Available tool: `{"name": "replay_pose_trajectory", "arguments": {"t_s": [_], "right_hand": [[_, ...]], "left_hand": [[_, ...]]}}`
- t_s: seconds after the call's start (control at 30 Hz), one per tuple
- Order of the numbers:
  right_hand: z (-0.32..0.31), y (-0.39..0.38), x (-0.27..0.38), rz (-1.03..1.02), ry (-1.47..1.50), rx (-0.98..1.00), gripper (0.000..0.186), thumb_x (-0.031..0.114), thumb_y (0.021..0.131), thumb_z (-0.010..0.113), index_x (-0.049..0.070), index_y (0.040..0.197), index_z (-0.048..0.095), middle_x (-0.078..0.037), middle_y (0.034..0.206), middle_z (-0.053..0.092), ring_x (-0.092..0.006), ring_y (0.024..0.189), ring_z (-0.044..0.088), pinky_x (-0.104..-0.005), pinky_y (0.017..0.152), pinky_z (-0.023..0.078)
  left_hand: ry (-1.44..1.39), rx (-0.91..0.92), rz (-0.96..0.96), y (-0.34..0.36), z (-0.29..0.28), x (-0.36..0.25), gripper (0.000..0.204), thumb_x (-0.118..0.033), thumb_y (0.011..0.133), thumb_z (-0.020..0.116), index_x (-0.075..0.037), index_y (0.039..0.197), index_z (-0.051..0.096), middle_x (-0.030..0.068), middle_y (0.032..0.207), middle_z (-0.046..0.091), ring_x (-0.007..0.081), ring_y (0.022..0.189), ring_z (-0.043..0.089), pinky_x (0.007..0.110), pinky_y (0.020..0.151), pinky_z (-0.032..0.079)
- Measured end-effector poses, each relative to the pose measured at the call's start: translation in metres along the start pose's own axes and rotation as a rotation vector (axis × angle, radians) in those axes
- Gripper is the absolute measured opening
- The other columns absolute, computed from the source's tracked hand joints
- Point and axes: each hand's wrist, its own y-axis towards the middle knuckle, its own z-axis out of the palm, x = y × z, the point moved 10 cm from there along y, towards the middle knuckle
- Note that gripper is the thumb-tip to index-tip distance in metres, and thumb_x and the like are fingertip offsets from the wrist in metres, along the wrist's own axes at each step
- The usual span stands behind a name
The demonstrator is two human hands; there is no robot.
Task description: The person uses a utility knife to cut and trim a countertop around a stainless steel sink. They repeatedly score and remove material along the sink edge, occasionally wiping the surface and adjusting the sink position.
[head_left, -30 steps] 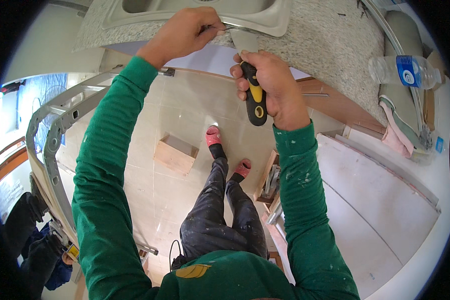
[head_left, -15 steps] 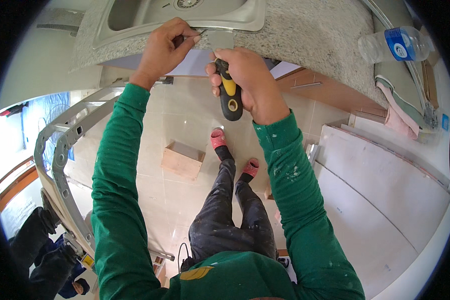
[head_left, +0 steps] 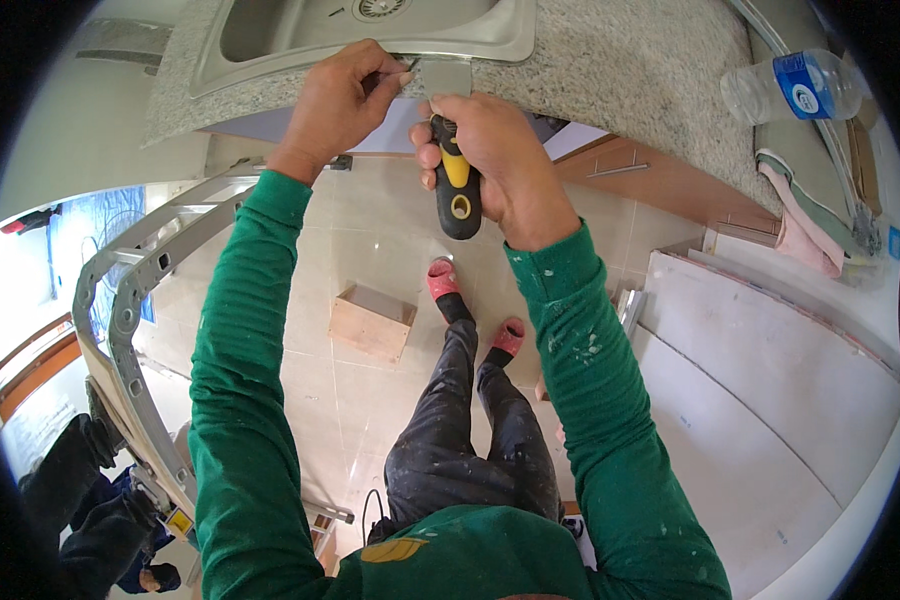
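Observation:
My right hand [head_left: 495, 150] is closed round the black and yellow handle of a putty knife [head_left: 456, 185]. Its flat metal blade points away from me and reaches the near rim of the stainless steel sink [head_left: 515, 45]. Just left of the blade, my left hand [head_left: 345, 100] pinches something thin and dark at the sink's edge, too small to make out. The sink is set into a speckled stone countertop [head_left: 610, 80], and both hands are over its front edge.
A plastic bottle [head_left: 805, 88] lies at the far right beside some cloths [head_left: 805, 225]. A metal ladder [head_left: 125, 310] stands at my left, with another person's dark-clad legs [head_left: 70, 480] behind it. A wooden box [head_left: 372, 322] sits on the floor; large white boards [head_left: 740, 400] are at right.
My left hand has shifted slightly right, nearer the blade, still pinching. The putty knife stays at the sink rim; the whole view has shifted slightly.

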Motion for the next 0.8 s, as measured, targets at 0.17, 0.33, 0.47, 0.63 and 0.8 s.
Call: {"name": "replay_pose_trajectory", "arguments": {"t_s": [0.17, 0.33, 0.47, 0.63, 0.8], "right_hand": [[-0.001, 0.001, -0.001, 0.001, -0.012, 0.018, 0.02, 0.019, 0.105, 0.057, 0.0, 0.109, 0.058, -0.012, 0.083, 0.064, -0.0192, 0.063, 0.061, -0.0401, 0.054, 0.055], [-0.011, 0.004, -0.009, 0.004, -0.035, 0.021, 0.021, 0.02, 0.106, 0.058, 0.0, 0.111, 0.057, -0.012, 0.083, 0.064, -0.0192, 0.062, 0.06, -0.0403, 0.053, 0.054], [-0.009, 0.001, -0.011, 0.001, -0.03, 0.007, 0.021, 0.02, 0.106, 0.057, 0.0, 0.111, 0.057, -0.012, 0.081, 0.064, -0.0193, 0.061, 0.06, -0.0402, 0.053, 0.054], [-0.006, 0.005, -0.008, -0.041, -0.041, 0.07, 0.019, 0.019, 0.105, 0.056, 0.0, 0.107, 0.058, -0.011, 0.079, 0.064, -0.0193, 0.06, 0.06, -0.0395, 0.053, 0.054], [-0.01, 0.007, -0.011, -0.053, -0.08, 0.069, 0.019, 0.019, 0.104, 0.056, 0.0, 0.106, 0.058, -0.011, 0.08, 0.064, -0.0183, 0.06, 0.06, -0.0391, 0.053, 0.054]], "left_hand": [[0.018, 0.018, -0.019, 0.001, 0.003, -0.005, 0.011, -0.01, 0.099, 0.077, 0.001, 0.099, 0.072, 0.0028, 0.084, 0.062, 0.0087, 0.07, 0.055, 0.028, 0.063, 0.048], [0.005, 0.056, -0.148, 0.002, 0.007, 0.004, 0.014, -0.013, 0.098, 0.079, 0.0, 0.099, 0.074, 0.002, 0.083, 0.068, 0.0085, 0.072, 0.058, 0.028, 0.066, 0.05], [-0.089, 0.047, -0.208, 0.002, 0.008, 0.026, 0.016, -0.016, 0.096, 0.082, -0.001, 0.098, 0.077, 0.0036, 0.082, 0.073, 0.0091, 0.072, 0.062, 0.028, 0.066, 0.052], [-0.115, -0.019, -0.174, 0.002, 0.007, 0.026, 0.019, -0.019, 0.092, 0.084, -0.001, 0.098, 0.079, 0.0049, 0.074, 0.071, 0.0115, 0.063, 0.059, 0.031, 0.06, 0.049], [-0.093, -0.063, -0.154, 0.0, 0.005, 0.017, 0.019, -0.02, 0.092, 0.084, -0.003, 0.097, 0.081, 0.0043, 0.074, 0.071, 0.0113, 0.064, 0.06, 0.03, 0.062, 0.05]]}}
